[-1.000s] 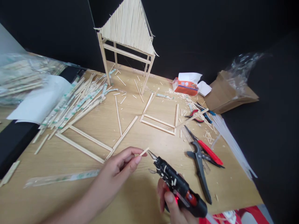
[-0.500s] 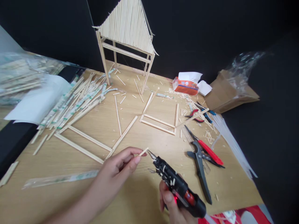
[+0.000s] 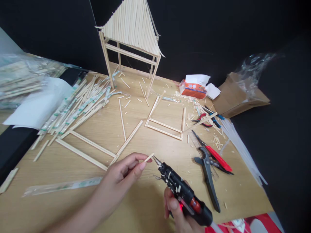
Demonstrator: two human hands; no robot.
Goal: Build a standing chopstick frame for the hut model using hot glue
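Between the thumb and fingers of my left hand (image 3: 128,173) is a short wooden stick piece (image 3: 149,157). My right hand (image 3: 178,207) grips a black hot glue gun (image 3: 181,187) with a red light showing near the trigger. The gun's metal nozzle (image 3: 157,160) is at the tip of the stick piece; whether they touch I cannot tell. Beyond my left hand lies a wooden stick frame (image 3: 93,144), open at the top. A second, smaller stick frame (image 3: 165,126) lies flat farther back.
A stick-built house model (image 3: 131,35) stands at the back. Loose sticks and wrappers (image 3: 77,103) are heaped left. Right are a black cutter (image 3: 207,178), a red-handled tool (image 3: 218,157), pliers (image 3: 202,120), a tissue pack (image 3: 193,89), a paper bag (image 3: 238,97) and glue sticks (image 3: 243,149).
The glue gun and my right hand have shifted very slightly left. My left hand and the stick piece have stayed almost still.
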